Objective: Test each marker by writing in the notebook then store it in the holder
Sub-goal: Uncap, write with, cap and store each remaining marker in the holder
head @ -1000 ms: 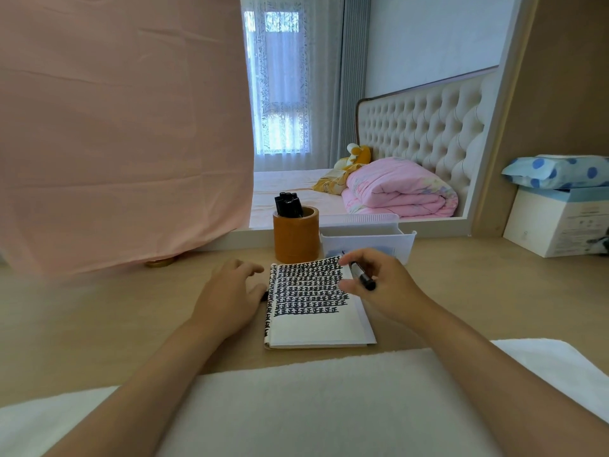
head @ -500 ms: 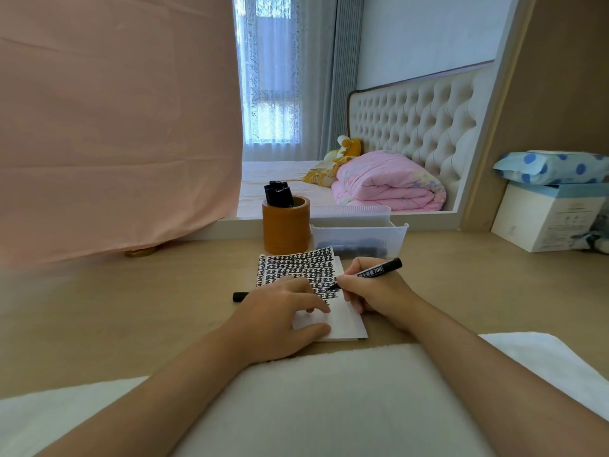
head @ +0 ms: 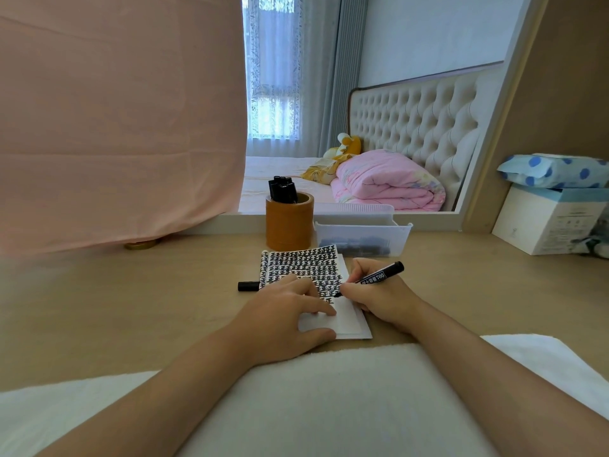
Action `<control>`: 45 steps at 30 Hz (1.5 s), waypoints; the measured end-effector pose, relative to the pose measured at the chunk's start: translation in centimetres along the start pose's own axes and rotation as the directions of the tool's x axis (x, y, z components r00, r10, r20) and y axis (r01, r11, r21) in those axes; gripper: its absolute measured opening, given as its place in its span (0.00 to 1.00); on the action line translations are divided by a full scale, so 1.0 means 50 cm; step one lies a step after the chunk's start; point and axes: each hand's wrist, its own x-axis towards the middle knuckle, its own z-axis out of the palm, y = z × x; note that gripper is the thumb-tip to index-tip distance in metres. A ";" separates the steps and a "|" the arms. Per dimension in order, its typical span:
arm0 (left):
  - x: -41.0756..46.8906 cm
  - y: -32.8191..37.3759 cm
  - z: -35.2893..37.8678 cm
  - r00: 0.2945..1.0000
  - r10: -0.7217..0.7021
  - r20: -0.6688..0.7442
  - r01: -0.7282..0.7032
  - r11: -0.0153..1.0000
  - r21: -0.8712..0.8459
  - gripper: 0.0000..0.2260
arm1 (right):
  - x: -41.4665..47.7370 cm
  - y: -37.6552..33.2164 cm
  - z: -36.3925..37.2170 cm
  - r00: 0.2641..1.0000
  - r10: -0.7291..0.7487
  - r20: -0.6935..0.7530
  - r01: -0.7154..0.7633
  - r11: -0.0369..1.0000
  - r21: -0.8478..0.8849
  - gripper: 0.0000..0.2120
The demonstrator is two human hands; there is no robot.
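Left hand (head: pixel 283 321) has moved onto paper notebook (head: pixel 346 313); right hand (head: pixel 382 300) pinches cylindrical marker (head: pixel 379 276).

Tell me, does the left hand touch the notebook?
Touching. The head view shows the left hand resting on the notebook, its fingers over the page.

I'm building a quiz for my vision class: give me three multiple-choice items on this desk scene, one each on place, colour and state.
1. Where is the holder? A on a shelf; B behind the notebook, left of the clear bin; C in front of the notebook.
2. The marker in the right hand is: A black; B red; C green.
3. The left hand: A grips scissors; B is clenched in the air; C lies flat on the notebook.
B, it stands past the page's far edge; A, its barrel is black; C, its fingers press the page.
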 end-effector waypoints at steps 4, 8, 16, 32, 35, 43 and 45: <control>-0.002 0.000 0.000 1.000 -0.004 -0.002 0.004 1.000 -0.012 0.20 | -0.001 -0.005 0.003 0.999 -0.037 0.004 0.037 0.998 -0.053 0.11; -0.001 0.002 -0.001 1.000 -0.010 -0.006 0.010 1.000 -0.013 0.19 | 0.000 -0.006 0.004 0.999 -0.033 0.011 0.034 0.996 -0.083 0.12; 0.001 0.000 0.002 1.000 -0.020 -0.001 0.020 1.000 -0.010 0.20 | -0.003 -0.007 0.002 0.999 -0.033 0.018 0.034 0.996 -0.088 0.12; 0.000 0.000 0.004 1.000 -0.027 0.005 0.027 1.000 -0.012 0.20 | -0.002 -0.006 0.001 0.999 -0.027 0.036 0.030 0.996 -0.084 0.10; -0.001 0.000 0.003 1.000 -0.020 -0.002 0.020 1.000 -0.014 0.19 | -0.004 -0.005 -0.001 0.998 -0.025 0.066 0.029 0.998 -0.062 0.09; -0.001 0.000 0.004 1.000 -0.019 -0.005 0.019 1.000 -0.002 0.20 | 0.000 -0.003 -0.001 0.998 -0.017 0.062 0.021 0.998 -0.064 0.10; 0.000 0.001 0.004 1.000 -0.022 -0.002 0.022 1.000 0.006 0.20 | 0.002 -0.002 -0.001 0.999 -0.007 0.052 0.010 0.998 -0.068 0.11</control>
